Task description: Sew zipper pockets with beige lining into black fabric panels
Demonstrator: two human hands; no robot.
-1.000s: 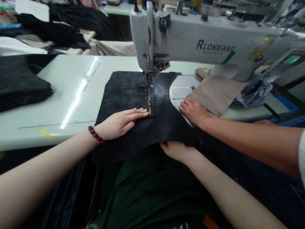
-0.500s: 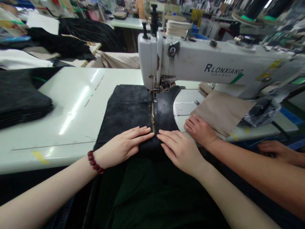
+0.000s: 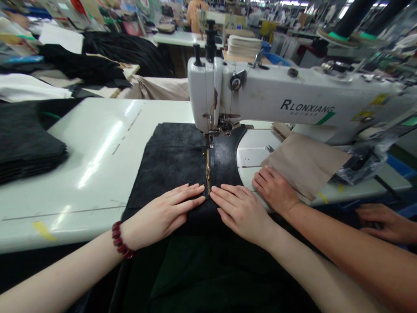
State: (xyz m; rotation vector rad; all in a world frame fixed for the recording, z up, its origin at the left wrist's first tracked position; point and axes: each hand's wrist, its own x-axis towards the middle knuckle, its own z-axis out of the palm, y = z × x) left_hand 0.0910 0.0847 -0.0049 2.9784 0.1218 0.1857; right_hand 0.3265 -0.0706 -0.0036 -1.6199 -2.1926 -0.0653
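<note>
A black leather-like panel [image 3: 172, 161] lies flat on the table under the presser foot [image 3: 211, 142] of a white sewing machine [image 3: 260, 93]. A brass-toothed zipper [image 3: 208, 169] runs along the panel toward me from the foot, its slider partway down. My left hand [image 3: 166, 213] rests flat on the panel, fingertips at the zipper's left edge. On the other side, my right hand [image 3: 244, 211] presses down with outstretched fingers, their tips beside the zipper's near end. A red beaded bracelet [image 3: 121, 241] circles my left wrist.
A co-worker's hand [image 3: 275, 189] leans on the table at right, touching a beige sheet [image 3: 306, 161]; their other hand [image 3: 387, 221] is farther right. Small scissors [image 3: 269, 148] lie near the sheet. Stacked black pieces [image 3: 29, 139] sit at far left on the white table [image 3: 97, 148].
The whole view has shifted slightly, with the machine and table lower in the picture. My hands stay flat beside the zipper, and the panel remains under the foot.
</note>
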